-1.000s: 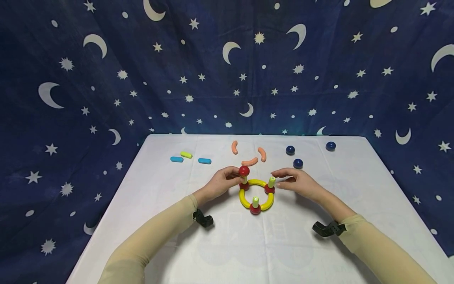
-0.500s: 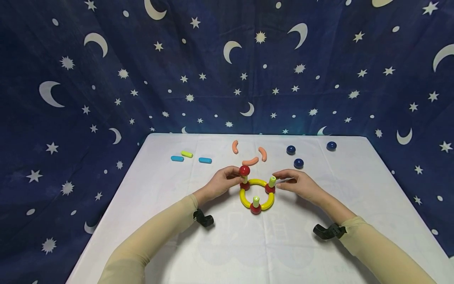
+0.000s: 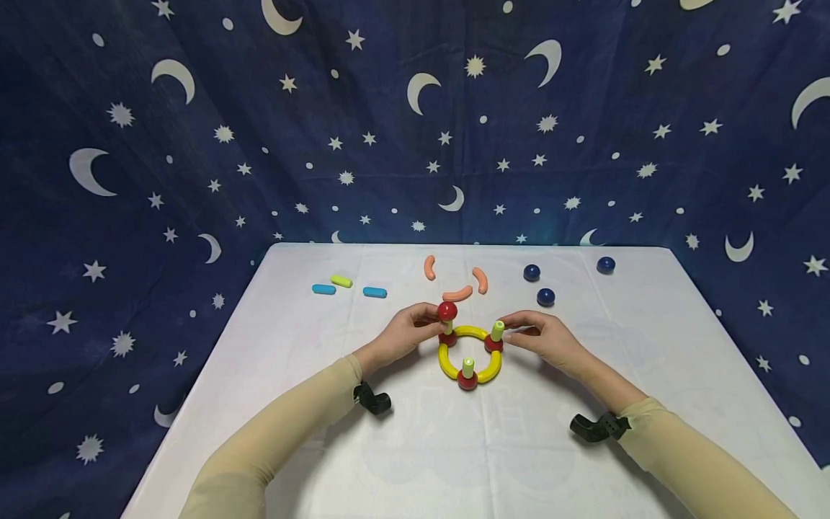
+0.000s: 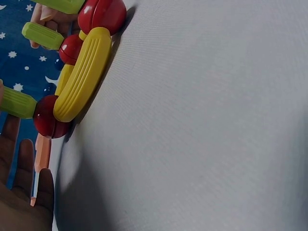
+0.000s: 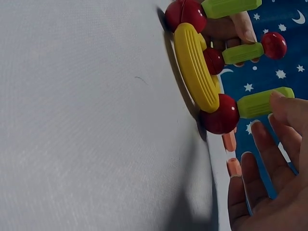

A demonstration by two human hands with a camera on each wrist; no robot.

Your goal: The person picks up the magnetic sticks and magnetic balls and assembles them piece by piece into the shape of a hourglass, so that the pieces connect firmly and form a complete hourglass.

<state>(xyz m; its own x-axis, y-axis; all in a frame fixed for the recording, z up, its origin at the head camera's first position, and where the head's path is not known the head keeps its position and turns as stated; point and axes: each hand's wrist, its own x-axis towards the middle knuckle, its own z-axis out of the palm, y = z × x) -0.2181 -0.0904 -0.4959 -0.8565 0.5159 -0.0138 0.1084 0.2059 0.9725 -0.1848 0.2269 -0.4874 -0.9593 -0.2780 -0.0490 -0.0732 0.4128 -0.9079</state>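
A ring of yellow curved bars [image 3: 489, 370] and red balls lies on the table, with three green sticks standing up from its balls. My left hand [image 3: 410, 333] pinches the back left green stick [image 5: 243, 54], which carries a red ball [image 3: 447, 311] on top. On the other side, my right hand [image 3: 550, 339] has its thumb and forefinger at the back right green stick [image 5: 255, 104]; the right wrist view shows the thumb lying on it. The front green stick [image 3: 468, 366] is untouched, its top bare.
Behind the ring lie three salmon-coloured curved bars [image 3: 457, 294]. Dark blue balls [image 3: 546, 297] are at the back right. Two blue sticks [image 3: 375, 293] and a loose green stick [image 3: 341, 281] lie at the back left. A starry blue cloth [image 3: 389, 130] hangs beyond the white table [image 3: 415, 461].
My right hand has shifted slightly left, bringing its fingertips onto the back right green stick. The left hand and the ring have stayed in place.
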